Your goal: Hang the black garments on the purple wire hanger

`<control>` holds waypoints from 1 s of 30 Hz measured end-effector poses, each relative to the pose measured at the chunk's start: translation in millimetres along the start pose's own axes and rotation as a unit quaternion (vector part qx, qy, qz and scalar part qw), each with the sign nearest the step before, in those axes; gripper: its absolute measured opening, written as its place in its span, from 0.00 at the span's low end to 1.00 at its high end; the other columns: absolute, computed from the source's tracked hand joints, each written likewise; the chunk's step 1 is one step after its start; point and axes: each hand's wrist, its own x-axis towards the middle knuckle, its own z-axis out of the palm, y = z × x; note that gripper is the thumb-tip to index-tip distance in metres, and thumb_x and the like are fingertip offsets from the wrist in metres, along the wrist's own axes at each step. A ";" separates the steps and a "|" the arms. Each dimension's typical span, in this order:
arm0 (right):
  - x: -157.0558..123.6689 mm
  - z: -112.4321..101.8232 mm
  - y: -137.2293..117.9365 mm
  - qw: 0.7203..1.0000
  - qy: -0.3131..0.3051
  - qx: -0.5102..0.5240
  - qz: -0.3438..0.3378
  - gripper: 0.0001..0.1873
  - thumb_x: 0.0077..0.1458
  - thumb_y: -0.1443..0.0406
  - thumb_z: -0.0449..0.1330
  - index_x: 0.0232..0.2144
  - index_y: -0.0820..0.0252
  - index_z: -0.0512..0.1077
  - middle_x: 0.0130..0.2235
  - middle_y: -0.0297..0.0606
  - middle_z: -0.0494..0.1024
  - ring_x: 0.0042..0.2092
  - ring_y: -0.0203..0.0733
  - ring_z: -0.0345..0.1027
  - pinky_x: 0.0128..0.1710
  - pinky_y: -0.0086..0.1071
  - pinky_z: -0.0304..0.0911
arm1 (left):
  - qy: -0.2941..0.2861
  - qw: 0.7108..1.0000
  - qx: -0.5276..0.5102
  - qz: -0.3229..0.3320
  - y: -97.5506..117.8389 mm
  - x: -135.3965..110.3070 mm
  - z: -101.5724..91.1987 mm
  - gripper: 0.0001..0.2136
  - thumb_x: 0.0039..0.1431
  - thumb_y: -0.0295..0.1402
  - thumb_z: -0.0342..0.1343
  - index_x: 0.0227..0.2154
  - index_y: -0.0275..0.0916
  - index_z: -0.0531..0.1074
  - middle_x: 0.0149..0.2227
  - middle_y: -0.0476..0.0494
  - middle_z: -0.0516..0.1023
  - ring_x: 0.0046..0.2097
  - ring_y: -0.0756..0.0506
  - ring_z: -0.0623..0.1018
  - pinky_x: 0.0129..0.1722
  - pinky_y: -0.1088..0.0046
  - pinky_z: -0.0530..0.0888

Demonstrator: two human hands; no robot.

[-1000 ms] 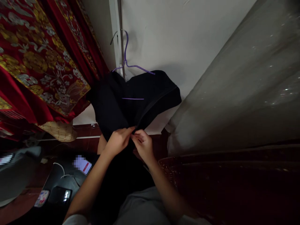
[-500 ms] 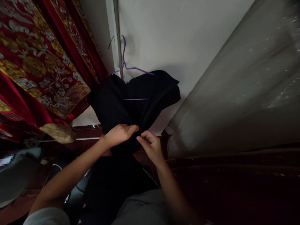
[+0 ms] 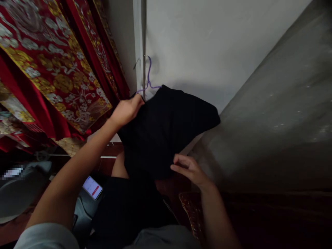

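A black short-sleeved top [image 3: 166, 128] hangs on a purple wire hanger [image 3: 149, 74], which is hooked at a pale post. My left hand [image 3: 128, 110] is closed on the top's neckline, just below the hanger's left arm. By the lower right edge of the top is my right hand [image 3: 188, 169], its fingers bent and parted from the thumb, with nothing visible between them. The top's front lies spread over most of the hanger, and the hanger's lower bar is hidden behind the cloth.
Red cloth with gold and silver embroidery [image 3: 62, 83] hangs at the left. A lit phone [image 3: 92, 187] lies below my left forearm. A grey sheet-like surface [image 3: 272, 128] slants along the right of the white wall [image 3: 207, 41]. Carved dark wood [image 3: 190, 211] stands low.
My hands have parted from the middle of the top: the left rose to the neckline, the right moved right and down. The top's open front now lies closed over the hanger bar.
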 end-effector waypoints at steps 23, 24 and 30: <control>137.1 6.1 -151.4 0.818 0.163 -0.433 -0.342 0.09 0.66 0.68 0.53 0.36 0.59 0.73 0.37 0.43 0.80 0.39 0.46 0.73 0.39 0.36 0.61 | 0.062 0.997 0.040 0.009 35.5 -51.2 19.0 0.13 0.78 0.35 0.41 0.37 0.37 0.67 0.29 0.44 0.78 0.28 0.46 0.78 0.29 0.71 0.68; 139.3 3.1 -157.7 0.820 0.179 -0.423 -0.340 0.10 0.66 0.68 0.51 0.38 0.60 0.73 0.38 0.44 0.80 0.39 0.45 0.73 0.40 0.37 0.61 | 0.057 0.998 0.037 0.003 34.2 -54.3 24.1 0.13 0.78 0.34 0.42 0.37 0.37 0.67 0.29 0.44 0.78 0.28 0.46 0.78 0.28 0.71 0.67; 142.4 -1.8 -174.8 0.874 0.048 -0.413 -0.250 0.07 0.60 0.64 0.63 0.41 0.58 0.77 0.32 0.34 0.79 0.32 0.40 0.69 0.35 0.33 0.58 | 0.127 0.990 -0.020 -0.049 29.0 -52.8 22.6 0.11 0.77 0.36 0.45 0.40 0.38 0.68 0.34 0.44 0.80 0.33 0.47 0.80 0.33 0.73 0.72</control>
